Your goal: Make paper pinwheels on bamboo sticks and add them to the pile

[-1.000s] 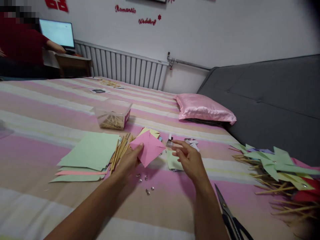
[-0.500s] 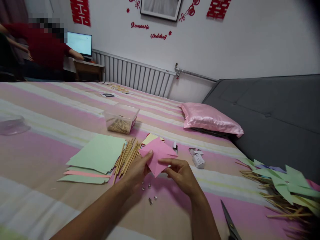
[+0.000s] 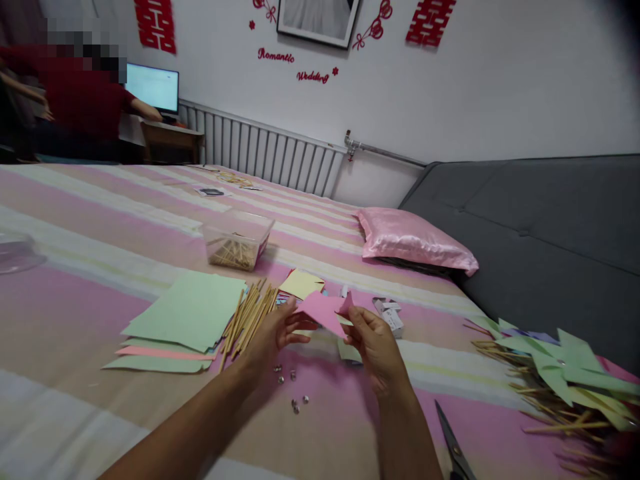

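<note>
A pink sheet of paper with slit, bent-up corners is held above the bed by my right hand, whose thumb and fingers pinch its right side. My left hand is at the paper's left edge with its fingers spread apart; whether they touch the sheet is unclear. Below the paper, a pale green piece shows partly, its rest hidden by my right hand. Several small shiny metal bits lie on the bedspread between my forearms. Thin wooden sticks lie in a bundle just left of my left hand.
Left of the sticks is a stack of green paper; behind my hands, cut yellow paper. A clear box of sticks stands farther back. Scissors lie front right, finished pinwheels far right. A person in red sits back left.
The pink paper has turned and tilted, one corner now curled up at my right fingers. My left hand's fingers have loosened and spread. The view has shifted slightly.
</note>
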`<state>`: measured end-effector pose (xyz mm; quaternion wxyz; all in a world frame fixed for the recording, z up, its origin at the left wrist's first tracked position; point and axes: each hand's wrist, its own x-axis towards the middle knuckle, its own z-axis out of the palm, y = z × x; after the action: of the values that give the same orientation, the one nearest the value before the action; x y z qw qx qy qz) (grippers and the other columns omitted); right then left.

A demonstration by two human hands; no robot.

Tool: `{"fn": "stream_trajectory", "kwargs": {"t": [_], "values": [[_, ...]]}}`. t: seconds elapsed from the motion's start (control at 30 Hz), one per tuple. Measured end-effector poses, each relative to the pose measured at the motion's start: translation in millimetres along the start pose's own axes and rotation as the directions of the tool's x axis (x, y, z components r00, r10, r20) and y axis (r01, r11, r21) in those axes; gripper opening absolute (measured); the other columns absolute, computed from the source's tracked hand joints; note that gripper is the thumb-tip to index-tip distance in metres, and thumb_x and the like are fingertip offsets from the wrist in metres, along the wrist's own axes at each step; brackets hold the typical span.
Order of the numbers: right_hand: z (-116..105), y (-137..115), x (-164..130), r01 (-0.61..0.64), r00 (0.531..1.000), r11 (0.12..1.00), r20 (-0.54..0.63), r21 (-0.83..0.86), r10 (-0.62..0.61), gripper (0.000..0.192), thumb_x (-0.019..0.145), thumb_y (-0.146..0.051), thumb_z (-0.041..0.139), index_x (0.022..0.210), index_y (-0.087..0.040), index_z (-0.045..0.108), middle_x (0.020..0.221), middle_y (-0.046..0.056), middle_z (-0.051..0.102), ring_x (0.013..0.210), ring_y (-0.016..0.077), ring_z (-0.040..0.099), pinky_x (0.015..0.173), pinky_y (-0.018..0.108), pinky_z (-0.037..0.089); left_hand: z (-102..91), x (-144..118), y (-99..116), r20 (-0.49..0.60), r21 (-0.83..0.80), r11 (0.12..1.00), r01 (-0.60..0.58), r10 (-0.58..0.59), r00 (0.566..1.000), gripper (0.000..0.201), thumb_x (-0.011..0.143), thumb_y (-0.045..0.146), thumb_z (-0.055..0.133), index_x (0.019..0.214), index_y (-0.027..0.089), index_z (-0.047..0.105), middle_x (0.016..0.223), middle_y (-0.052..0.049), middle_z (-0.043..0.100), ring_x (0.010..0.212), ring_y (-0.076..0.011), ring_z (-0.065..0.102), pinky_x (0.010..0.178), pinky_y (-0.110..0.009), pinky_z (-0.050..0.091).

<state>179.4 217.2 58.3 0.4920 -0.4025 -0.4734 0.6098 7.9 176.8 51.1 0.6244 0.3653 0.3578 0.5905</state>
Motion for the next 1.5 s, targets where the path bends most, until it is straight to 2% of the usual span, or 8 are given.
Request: {"fn": "stream_trajectory", "kwargs": {"t": [0.17,0.3,0.43,0.5,0.8,1.03,1.27,1.5], "values": [[0.9,-1.6,-3.2,0.053,0.996,0.995,0.078,-0.081,-0.047,0.03,0.07,-0.047,0.067,0.069,-0.018,0.065,0.071,0.002,0.067,0.068,0.0145,0.063,0.055,0.021,0.043,-3.0,3.5,2.8,0.082,-0.196,0.967,0.165,-0.152,0.985,0.046,0.08,0.053,0.049,0.087,0.012,0.068,0.079,-0.011,0.07,0.069,-0.0192,0.065,0.065,-0.027,0.049],[0.8,-3.1,-5.8,0.116,0.978,0.98,0.19,-0.16,-0.085,0.03,0.072,-0.045,0.066,0.065,-0.016,0.063,0.067,0.002,0.062,0.066,0.013,0.058,0.058,0.022,0.044,-2.5,1.6,-1.7,0.039,-0.109,0.987,0.123,-0.119,0.992,0.025,0.072,0.038,0.067,0.077,0.013,0.068,0.067,-0.007,0.069,0.057,-0.0151,0.062,0.057,-0.024,0.047],[1.8,-2.3,-6.9,0.137,0.967,0.966,0.241,-0.22,-0.082,0.027,0.072,-0.042,0.067,0.065,-0.016,0.063,0.066,0.001,0.06,0.064,0.0123,0.055,0.059,0.023,0.045,-2.4,1.1,-7.0,-0.022,0.01,0.993,0.115,-0.115,0.993,0.028,0.063,0.03,0.076,0.08,0.009,0.069,0.066,-0.007,0.068,0.052,-0.013,0.058,0.05,-0.022,0.041],[2.2,-1.8,-7.3,0.133,0.967,0.961,0.245,-0.243,-0.072,0.027,0.071,-0.041,0.068,0.065,-0.016,0.062,0.065,0.001,0.06,0.062,0.0123,0.055,0.058,0.023,0.045,-3.1,1.5,-8.3,-0.05,0.031,0.994,0.106,-0.105,0.993,0.03,0.062,0.031,0.077,0.079,0.008,0.07,0.065,-0.008,0.068,0.052,-0.0131,0.057,0.05,-0.022,0.041],[0.0,-1.1,-7.7,0.146,0.954,0.947,0.294,-0.285,-0.058,0.024,0.07,-0.037,0.069,0.065,-0.015,0.062,0.064,0.001,0.06,0.061,0.0123,0.055,0.057,0.022,0.044,-7.7,4.0,-13.3,-0.034,0.059,0.996,0.061,-0.059,0.998,0.039,0.061,0.039,0.076,0.087,0.009,0.07,0.067,-0.008,0.069,0.061,-0.0193,0.062,0.058,-0.027,0.045],[-0.1,2.0,-6.8,0.147,0.951,0.953,0.304,-0.266,-0.062,0.022,0.068,-0.032,0.071,0.062,-0.014,0.061,0.06,0.0,0.059,0.056,0.0099,0.051,0.054,0.02,0.04,-6.0,2.1,-11.5,0.008,0.056,0.996,0.065,-0.065,0.998,0.035,0.066,0.035,0.073,0.089,0.009,0.069,0.068,-0.008,0.069,0.06,-0.0181,0.062,0.059,-0.027,0.045],[0.6,0.4,-6.5,0.146,0.951,0.948,0.305,-0.282,-0.055,0.023,0.068,-0.029,0.071,0.059,-0.013,0.058,0.055,-0.001,0.056,0.053,0.0086,0.049,0.052,0.02,0.036,-2.8,0.1,-8.4,-0.049,0.137,0.987,0.081,-0.075,0.996,0.034,0.061,0.035,0.075,0.083,0.009,0.068,0.071,-0.01,0.069,0.06,-0.0197,0.062,0.055,-0.028,0.045],[-0.9,4.5,-6.0,0.152,0.948,0.939,0.314,-0.309,-0.05,0.024,0.067,-0.031,0.071,0.06,-0.013,0.057,0.057,-0.001,0.055,0.054,0.009,0.047,0.053,0.021,0.035,-0.9,-1.4,-6.8,-0.056,0.143,0.986,0.086,-0.079,0.995,0.03,0.058,0.034,0.076,0.074,0.01,0.067,0.065,-0.008,0.068,0.055,-0.0169,0.06,0.051,-0.025,0.044]]}}
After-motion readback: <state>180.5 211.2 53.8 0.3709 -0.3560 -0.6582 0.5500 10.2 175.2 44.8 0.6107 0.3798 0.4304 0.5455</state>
